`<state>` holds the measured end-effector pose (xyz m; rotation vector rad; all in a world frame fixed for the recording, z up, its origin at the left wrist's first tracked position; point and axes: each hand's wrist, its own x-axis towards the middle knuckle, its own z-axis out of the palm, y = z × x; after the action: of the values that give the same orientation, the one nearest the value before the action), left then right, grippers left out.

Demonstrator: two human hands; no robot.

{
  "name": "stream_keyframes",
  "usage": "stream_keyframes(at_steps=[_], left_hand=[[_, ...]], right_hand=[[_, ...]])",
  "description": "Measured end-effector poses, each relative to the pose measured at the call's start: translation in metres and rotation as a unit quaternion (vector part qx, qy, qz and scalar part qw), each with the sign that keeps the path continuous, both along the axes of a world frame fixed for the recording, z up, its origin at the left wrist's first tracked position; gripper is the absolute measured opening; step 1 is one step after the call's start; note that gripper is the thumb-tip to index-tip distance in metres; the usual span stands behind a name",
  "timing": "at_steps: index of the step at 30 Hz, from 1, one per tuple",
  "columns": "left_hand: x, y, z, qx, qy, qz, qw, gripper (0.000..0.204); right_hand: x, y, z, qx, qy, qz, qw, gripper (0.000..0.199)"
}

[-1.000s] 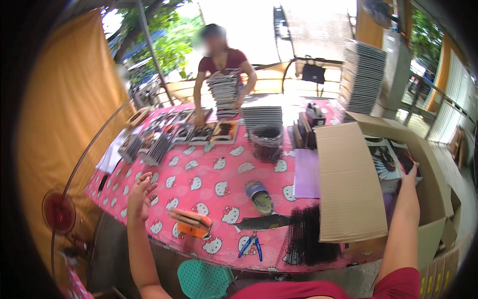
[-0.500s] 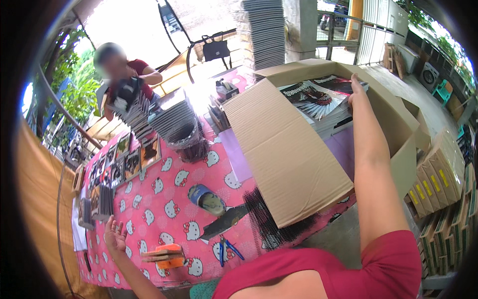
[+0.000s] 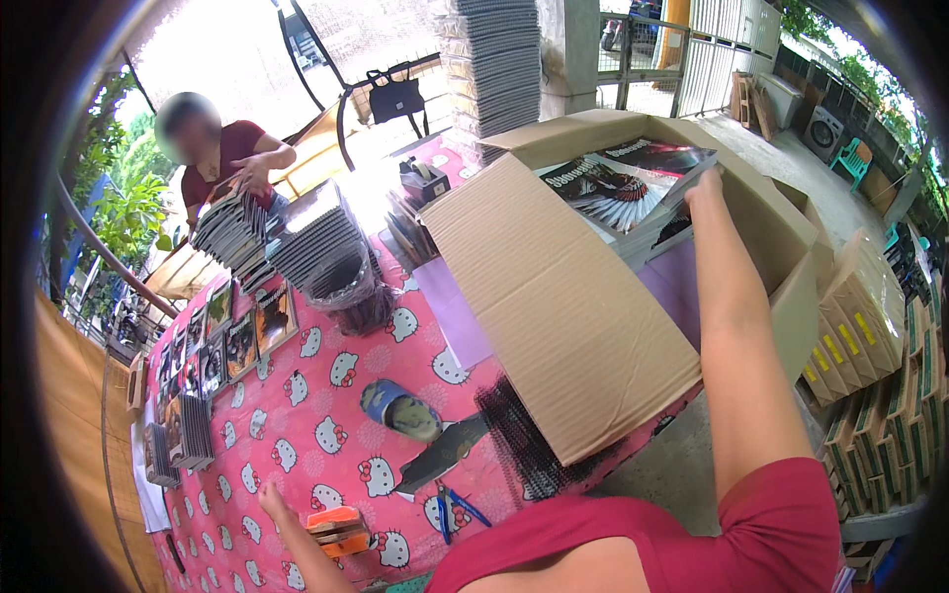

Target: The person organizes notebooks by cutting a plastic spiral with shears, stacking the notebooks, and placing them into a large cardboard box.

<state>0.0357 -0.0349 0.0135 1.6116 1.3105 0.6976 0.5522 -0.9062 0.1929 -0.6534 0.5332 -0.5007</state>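
Note:
Inside the large open cardboard box, glossy magazines with pictured covers lie in stacks. My right hand is closed on the right edge of a stack of these magazines, its fingers partly hidden behind the edge. My left hand hovers over the pink patterned tablecloth, just left of an orange holder with flat brown pieces in it. No object shows in the left hand; it is seen edge-on, so its fingers do not show clearly.
Nearby on the table are a camouflage cap, blue-handled pliers and a dark flat strip. A co-worker handles booklets across the table. Booklet stacks stand at left; wrapped bundles stand at right.
My left hand has moved right and nearer me, toward the orange holder. My right hand has shifted slightly at the magazines' edge. The co-worker's dark item is no longer held up.

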Motion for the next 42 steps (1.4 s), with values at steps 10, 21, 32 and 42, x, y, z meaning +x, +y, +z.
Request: stream_keyframes(at_steps=[10, 21, 32, 42], left_hand=[[0.308, -0.399, 0.254, 0.122, -0.226, -0.509, 0.822, 0.035], [0.402, -0.686, 0.220, 0.513, 0.155, -0.672, 0.512, 0.090], [0.395, -0.691, 0.226, 0.463, 0.262, -0.658, 0.534, 0.081], [0.399, -0.681, 0.224, 0.448, 0.251, -0.656, 0.553, 0.082]], right_hand=[[-0.051, 0.005, -0.044, 0.102, 0.095, 0.070, 0.988, 0.038], [-0.063, 0.022, -0.036, 0.056, 0.074, -0.142, 0.985, 0.036], [-0.030, -0.026, -0.097, 0.143, -0.025, -0.157, 0.977, 0.039], [-0.051, 0.013, -0.044, 0.081, 0.064, -0.174, 0.979, 0.029]])
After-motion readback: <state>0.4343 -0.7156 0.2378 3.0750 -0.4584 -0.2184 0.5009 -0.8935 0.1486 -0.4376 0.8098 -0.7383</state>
